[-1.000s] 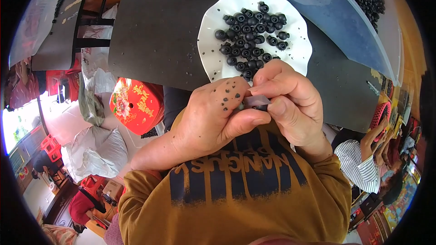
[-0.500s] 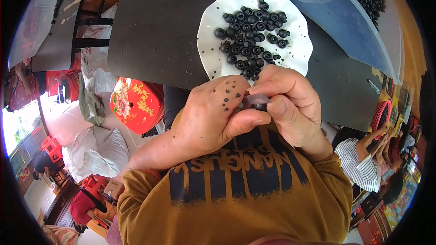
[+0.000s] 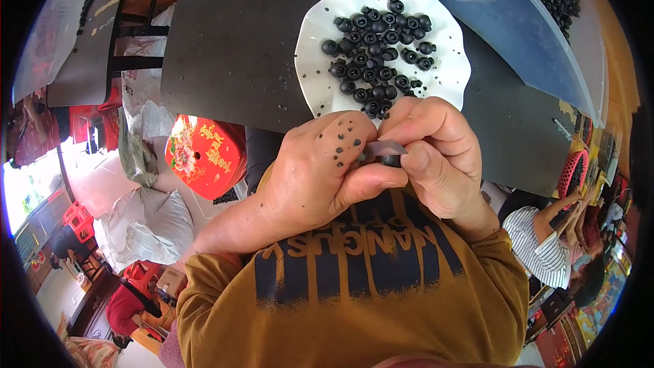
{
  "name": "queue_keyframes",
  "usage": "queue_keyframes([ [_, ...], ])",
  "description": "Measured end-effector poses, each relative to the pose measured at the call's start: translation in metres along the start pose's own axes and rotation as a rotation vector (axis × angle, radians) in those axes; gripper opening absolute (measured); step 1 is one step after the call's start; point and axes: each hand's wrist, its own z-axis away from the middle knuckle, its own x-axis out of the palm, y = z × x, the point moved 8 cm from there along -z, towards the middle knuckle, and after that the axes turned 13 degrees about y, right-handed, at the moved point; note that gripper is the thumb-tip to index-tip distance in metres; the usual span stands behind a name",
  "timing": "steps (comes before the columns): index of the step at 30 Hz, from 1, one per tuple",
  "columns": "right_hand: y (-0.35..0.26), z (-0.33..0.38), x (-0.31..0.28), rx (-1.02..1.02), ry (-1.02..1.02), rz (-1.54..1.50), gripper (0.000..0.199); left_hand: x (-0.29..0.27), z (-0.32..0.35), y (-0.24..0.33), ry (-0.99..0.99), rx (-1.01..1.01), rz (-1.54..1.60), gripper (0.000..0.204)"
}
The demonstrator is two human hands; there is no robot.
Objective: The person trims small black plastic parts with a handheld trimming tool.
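My left hand [image 3: 320, 170] pinches a small round black part [image 3: 390, 160] between thumb and fingers, close to my chest. Black specks dot the back of that hand. My right hand [image 3: 436, 157] holds a thin grey blade-like strip [image 3: 383, 148] against the top of the part. Just beyond my hands a white scalloped plate [image 3: 315, 41] rests on a dark tabletop [image 3: 231, 34], holding several of the same small black round parts [image 3: 378, 54] and loose black crumbs.
A clear blue plastic tub [image 3: 518, 20] with more black parts stands at the upper right. A red patterned stool [image 3: 204, 153] sits left of my arm, beside white sacks [image 3: 146, 225]. Another person in a striped sleeve [image 3: 545, 249] works at the right.
My hands stay together at the same spot. The grey strip has shifted slightly over the black part; the plate and tub have not moved.
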Motion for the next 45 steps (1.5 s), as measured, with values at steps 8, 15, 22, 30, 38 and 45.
queue_keyframes([
  [8,-0.001,-0.001,0.000,-0.037,0.010,0.030,0.016,0.001,0.000,0.001,-0.011,0.022,-0.039,0.042],
  [15,-0.002,-0.001,-0.001,-0.052,0.018,0.052,0.015,0.003,0.002,0.000,0.007,0.030,-0.041,0.041],
  [22,0.001,0.005,-0.002,-0.084,0.014,0.080,0.014,0.007,0.007,-0.003,-0.011,0.101,-0.143,0.037],
  [30,0.005,0.005,0.001,-0.023,0.008,0.064,0.013,0.003,0.010,0.003,0.063,0.203,-0.206,0.040],
  [38,-0.001,-0.004,-0.004,-0.059,0.018,-0.031,0.016,-0.003,0.020,-0.026,0.001,-0.155,0.148,0.050],
  [45,-0.001,-0.005,0.004,-0.046,-0.006,0.023,0.015,-0.005,0.015,-0.019,-0.045,-0.256,0.306,0.037],
])
